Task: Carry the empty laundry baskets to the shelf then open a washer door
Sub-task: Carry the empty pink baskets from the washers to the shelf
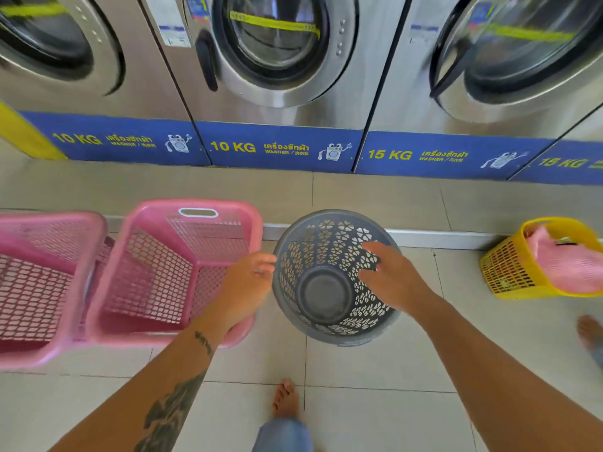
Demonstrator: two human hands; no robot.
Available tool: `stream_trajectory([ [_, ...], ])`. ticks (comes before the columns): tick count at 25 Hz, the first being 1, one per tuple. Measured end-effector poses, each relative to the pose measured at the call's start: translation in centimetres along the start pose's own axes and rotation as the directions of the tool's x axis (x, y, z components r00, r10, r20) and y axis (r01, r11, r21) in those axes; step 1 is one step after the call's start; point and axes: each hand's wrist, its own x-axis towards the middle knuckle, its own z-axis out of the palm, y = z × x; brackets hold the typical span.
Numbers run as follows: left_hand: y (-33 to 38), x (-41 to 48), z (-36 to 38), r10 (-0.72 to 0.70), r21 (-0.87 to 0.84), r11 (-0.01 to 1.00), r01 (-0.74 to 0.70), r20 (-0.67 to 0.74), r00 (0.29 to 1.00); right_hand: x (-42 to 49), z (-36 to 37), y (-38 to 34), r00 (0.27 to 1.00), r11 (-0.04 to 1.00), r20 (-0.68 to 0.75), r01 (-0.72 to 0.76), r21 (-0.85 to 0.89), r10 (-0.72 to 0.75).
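My left hand [251, 275] touches the rim of the round grey basket [329, 308], fingers loose; my right hand [388, 272] is spread open over its mouth, gripping nothing. It stands empty on the floor [375, 363] beside two pink baskets [176, 265], below the washers [277, 60].

Grey round laundry basket [326, 288]: perforated plastic with petal-shaped cut-outs, solid dark base, empty, standing upright on the tiled floor. Pink rectangular laundry basket [182, 272]: mesh walls, slot handle in the far rim, empty, just left of the grey one. Second pink laundry basket [36, 282]: same pattern, empty, against the first one's left side (partly cut off by the frame edge). Middle washer door [274, 44]: round glass port in a steel ring, dark handle at left, closed, directly behind the baskets.
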Motion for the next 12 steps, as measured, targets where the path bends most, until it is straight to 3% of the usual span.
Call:
stream_trajectory([
  [12,3.9,-20.4,-13.8,0.108,-0.189,0.971,-0.147,-0.204,0.973,-18.7,-0.6,-14.9,0.932,0.93,0.047,0.362,-0.064,-0.36],
])
